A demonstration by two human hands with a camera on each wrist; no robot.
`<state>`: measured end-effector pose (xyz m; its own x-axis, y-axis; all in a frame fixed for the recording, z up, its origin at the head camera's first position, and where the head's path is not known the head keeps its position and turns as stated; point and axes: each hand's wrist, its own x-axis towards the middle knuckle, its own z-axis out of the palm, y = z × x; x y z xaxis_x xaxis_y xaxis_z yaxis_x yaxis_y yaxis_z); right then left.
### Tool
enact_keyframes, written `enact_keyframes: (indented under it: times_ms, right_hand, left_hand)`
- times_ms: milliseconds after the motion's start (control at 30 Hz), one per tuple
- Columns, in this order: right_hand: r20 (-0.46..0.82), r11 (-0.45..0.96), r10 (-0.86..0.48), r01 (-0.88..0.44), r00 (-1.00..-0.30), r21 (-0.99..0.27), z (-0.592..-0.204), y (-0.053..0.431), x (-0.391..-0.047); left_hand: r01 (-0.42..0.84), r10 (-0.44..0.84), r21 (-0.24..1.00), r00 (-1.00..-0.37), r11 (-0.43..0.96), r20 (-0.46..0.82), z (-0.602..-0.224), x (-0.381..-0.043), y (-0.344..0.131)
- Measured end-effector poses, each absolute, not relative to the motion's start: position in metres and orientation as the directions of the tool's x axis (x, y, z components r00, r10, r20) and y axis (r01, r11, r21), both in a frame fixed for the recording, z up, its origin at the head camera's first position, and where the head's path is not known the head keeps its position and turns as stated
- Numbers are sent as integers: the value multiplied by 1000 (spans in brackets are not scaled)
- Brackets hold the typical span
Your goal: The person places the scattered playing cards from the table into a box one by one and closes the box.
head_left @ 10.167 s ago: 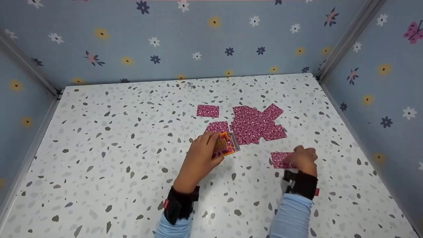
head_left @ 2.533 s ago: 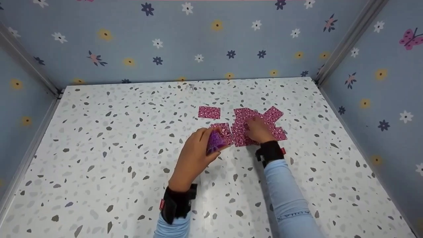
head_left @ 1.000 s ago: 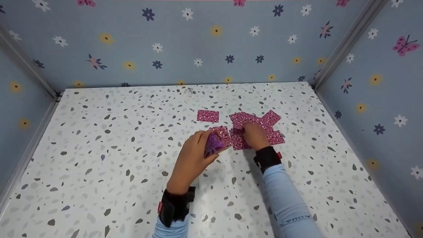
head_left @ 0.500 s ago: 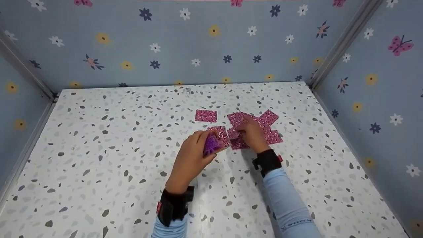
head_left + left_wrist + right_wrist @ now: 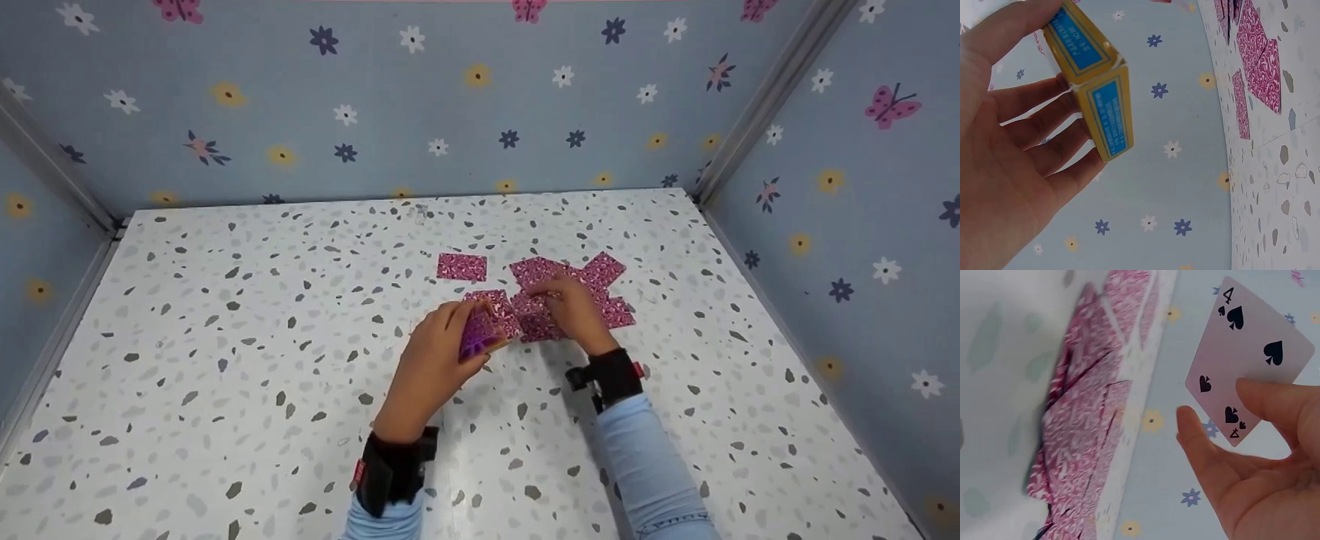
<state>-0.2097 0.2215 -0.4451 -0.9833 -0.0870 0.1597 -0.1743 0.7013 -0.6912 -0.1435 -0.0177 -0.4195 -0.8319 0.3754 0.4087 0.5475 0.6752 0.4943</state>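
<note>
My left hand [image 5: 427, 356] grips a small playing card box [image 5: 1092, 84]. Yellow edges and blue labelled panels show on it in the left wrist view, while the head view shows its purple side [image 5: 480, 334]. Just right of it, my right hand [image 5: 576, 307] pinches one playing card [image 5: 1252, 354] between thumb and fingers. The four of spades face shows in the right wrist view. Beneath that hand lies a spread pile of pink-patterned playing cards [image 5: 602, 279], backs up. More of the same cards [image 5: 496, 304] lie right behind the box, partly hidden by it.
A single face-down card [image 5: 462, 267] lies apart, behind the box. The white speckled table [image 5: 225, 315] meets blue flowered panels [image 5: 397, 82] at the back and on both sides. Black straps circle both wrists.
My right hand has lifted a card off the pile. The separate card at front right has gone from there. The box in my left hand has turned from its orange face to purple.
</note>
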Motion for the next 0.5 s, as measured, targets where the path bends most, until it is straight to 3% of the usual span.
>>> enact_keyframes:
  times_ms: [500]
  right_hand:
    - [220,641,-46,-198,-974,-742,-417,202,-191]
  left_hand:
    - [560,379,484,-822,672,426,-420,-144,-18]
